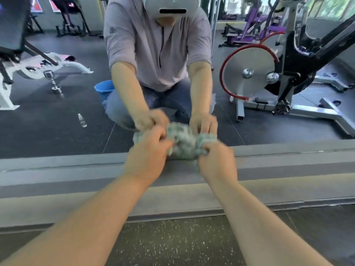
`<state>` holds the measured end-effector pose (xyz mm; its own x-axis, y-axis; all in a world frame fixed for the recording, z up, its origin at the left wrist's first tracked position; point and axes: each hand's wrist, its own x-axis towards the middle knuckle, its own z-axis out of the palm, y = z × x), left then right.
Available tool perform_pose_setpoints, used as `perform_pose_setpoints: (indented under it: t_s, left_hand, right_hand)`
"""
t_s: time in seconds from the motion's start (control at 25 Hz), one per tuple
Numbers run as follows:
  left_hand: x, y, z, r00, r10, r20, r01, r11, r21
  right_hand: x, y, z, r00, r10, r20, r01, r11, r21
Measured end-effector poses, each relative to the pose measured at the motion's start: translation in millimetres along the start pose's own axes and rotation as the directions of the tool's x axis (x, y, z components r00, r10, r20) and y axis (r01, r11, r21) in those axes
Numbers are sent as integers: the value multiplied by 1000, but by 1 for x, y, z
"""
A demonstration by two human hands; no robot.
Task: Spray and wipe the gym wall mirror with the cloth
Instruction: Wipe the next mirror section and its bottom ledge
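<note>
- We see the cloth (pixel 182 141) as soft, nubby fabric, matt, mottled green and white.
- The mirror (pixel 57 135) looks to us like smooth, glossy glass.
- We read the floor (pixel 172 244) as matt, speckled rubber, slightly rough.
- Reflected, we find a dull brushed-metal wheel (pixel 247 62), a smooth blue plastic bucket (pixel 104 89), a clear plastic bottle (pixel 82 120) and a shiny metal dumbbell (pixel 52 81).

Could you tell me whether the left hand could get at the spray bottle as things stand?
Probably not: the left hand grips the cloth at the mirror, and the spray bottle shows only in reflection, so it sits behind, likely needing a turn.
</note>
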<state>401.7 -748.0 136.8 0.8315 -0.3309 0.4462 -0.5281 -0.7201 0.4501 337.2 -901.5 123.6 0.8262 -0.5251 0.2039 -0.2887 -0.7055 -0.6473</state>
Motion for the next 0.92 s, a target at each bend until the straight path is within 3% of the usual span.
perform_pose_setpoints:
  t_s: [0.04,0.08,0.16,0.24,0.32,0.4,0.52,0.64,0.76,0.92]
  left_hand:
    - [-14,-11,8,989,-92,119,99,994,-56]
    - [-20,-18,12,985,-73,153,87,992,-90]
    - [-12,-16,6,993,114,19,-111,988,-110]
    - [4,-6,8,919,359,-163,-347,933,98]
    - [-2,0,17,877,456,-149,-422,881,212]
    - [-27,-3,35,892,451,-10,-427,852,302]
    - [-47,-10,47,955,280,98,-296,927,231]
    - [-41,2,43,975,207,80,-221,939,264]
    - [-36,21,50,980,113,161,-147,965,216]
    - [-30,45,61,947,278,161,-292,954,71]
  right_hand:
    - [-6,7,3,995,55,83,-50,997,-66]
    - [-6,6,1,996,51,78,-47,998,-46]
    - [3,-12,-18,991,-31,-128,49,989,140]
    - [11,-23,-34,942,-64,-330,138,968,207]
    - [9,-11,-28,958,-40,-285,86,985,150]
    - [-7,6,-12,992,73,-104,-66,995,72]
    - [-20,21,5,980,200,11,-200,972,125]
    - [-19,26,6,969,247,-19,-238,948,211]
    - [-15,35,3,926,370,-74,-304,848,433]
    - [7,49,-20,866,471,-169,-317,778,542]
